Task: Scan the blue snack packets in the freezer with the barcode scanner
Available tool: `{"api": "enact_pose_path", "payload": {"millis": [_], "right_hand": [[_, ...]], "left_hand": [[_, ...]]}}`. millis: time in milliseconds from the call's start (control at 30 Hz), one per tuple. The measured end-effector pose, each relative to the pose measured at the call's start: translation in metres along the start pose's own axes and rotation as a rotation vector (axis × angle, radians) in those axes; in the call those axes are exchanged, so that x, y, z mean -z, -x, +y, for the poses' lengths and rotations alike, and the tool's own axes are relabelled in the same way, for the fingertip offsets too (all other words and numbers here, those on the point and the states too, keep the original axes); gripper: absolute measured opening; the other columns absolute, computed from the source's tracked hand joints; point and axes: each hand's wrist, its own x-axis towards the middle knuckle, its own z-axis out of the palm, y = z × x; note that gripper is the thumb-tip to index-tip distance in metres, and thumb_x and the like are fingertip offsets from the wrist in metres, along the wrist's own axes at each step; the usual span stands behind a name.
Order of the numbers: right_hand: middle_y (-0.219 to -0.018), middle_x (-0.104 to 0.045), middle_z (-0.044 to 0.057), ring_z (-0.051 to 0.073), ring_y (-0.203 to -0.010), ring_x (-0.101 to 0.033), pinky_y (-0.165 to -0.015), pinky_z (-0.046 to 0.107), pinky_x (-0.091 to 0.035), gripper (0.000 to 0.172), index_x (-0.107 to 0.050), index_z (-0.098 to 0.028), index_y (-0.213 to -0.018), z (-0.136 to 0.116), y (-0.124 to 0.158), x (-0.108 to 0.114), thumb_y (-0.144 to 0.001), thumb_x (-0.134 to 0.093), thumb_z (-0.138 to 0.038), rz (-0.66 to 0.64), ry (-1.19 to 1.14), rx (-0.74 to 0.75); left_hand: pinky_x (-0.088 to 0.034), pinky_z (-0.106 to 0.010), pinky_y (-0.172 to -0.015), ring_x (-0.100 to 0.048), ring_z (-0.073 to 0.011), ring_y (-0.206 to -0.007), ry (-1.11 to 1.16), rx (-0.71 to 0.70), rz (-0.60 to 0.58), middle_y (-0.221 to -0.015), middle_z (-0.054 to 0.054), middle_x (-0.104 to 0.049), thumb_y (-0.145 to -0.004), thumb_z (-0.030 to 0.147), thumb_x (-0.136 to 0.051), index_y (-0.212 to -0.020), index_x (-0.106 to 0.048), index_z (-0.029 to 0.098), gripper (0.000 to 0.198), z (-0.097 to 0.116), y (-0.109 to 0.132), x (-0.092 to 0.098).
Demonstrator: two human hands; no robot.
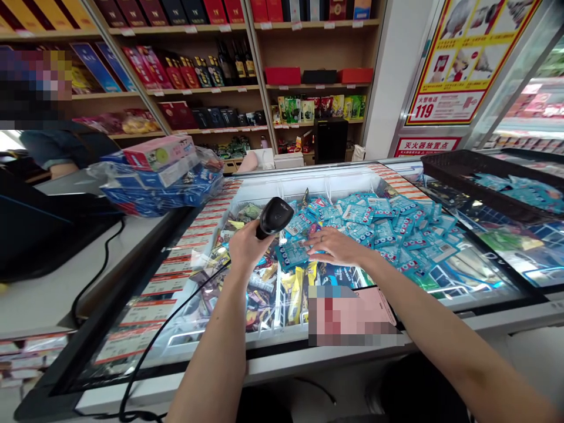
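Observation:
My left hand (244, 249) is wrapped round the handle of a black handheld barcode scanner (275, 216), whose head points away toward the right. Over the glass top of a chest freezer (352, 346), my right hand (335, 245) reaches in from the right with its fingers stretched and slightly apart. Its fingertips are at the edge of a small blue packet (291, 255); whether they touch it I cannot tell. A loose heap of similar blue packets (396, 226) spreads across the glass behind and to the right of that hand.
The scanner's cable (170, 320) crosses the glass at left. A partly blurred pink-screened device (374, 305) lies near the front edge. Wrapped blue packages with a pink box (159, 154) stand at left, near a person. A black tray (476, 170) holds more packets.

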Motion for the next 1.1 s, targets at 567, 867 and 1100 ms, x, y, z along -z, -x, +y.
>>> {"api": "enact_pose_path", "payload": {"millis": [567,867,1100], "right_hand": [[-0.106,-0.062,0.007,0.026,-0.103,-0.052,-0.09,0.042,-0.036,0.05,-0.058,-0.022,-0.104,0.015,-0.003,-0.018,-0.072,-0.059,-0.061,0.151,-0.02,-0.399],[-0.08,-0.066,0.001,0.019,-0.075,-0.063,-0.072,0.033,-0.047,0.032,-0.05,-0.023,-0.109,0.03,0.003,-0.01,-0.084,-0.048,-0.044,0.466,-0.39,-0.599],[-0.07,-0.062,0.0,0.021,-0.064,-0.061,-0.067,0.036,-0.049,0.033,-0.046,-0.023,-0.11,0.045,0.009,-0.012,-0.085,-0.043,-0.045,0.696,-0.397,-0.669]], "left_hand": [[-0.042,-0.029,-0.061,-0.062,-0.0233,-0.085,0.02,-0.021,-0.011,-0.09,-0.004,-0.069,-0.07,0.049,-0.058,-0.095,-0.062,0.024,0.036,0.005,0.002,0.003],[-0.037,-0.027,-0.059,-0.062,-0.0225,-0.083,0.045,-0.101,-0.033,-0.091,-0.005,-0.068,-0.073,0.05,-0.054,-0.099,-0.061,0.023,0.038,0.008,0.004,0.003],[-0.039,-0.025,-0.062,-0.062,-0.0213,-0.084,0.1,-0.202,-0.064,-0.094,-0.005,-0.068,-0.074,0.049,-0.053,-0.098,-0.061,0.022,0.037,0.01,0.007,0.0]]}}
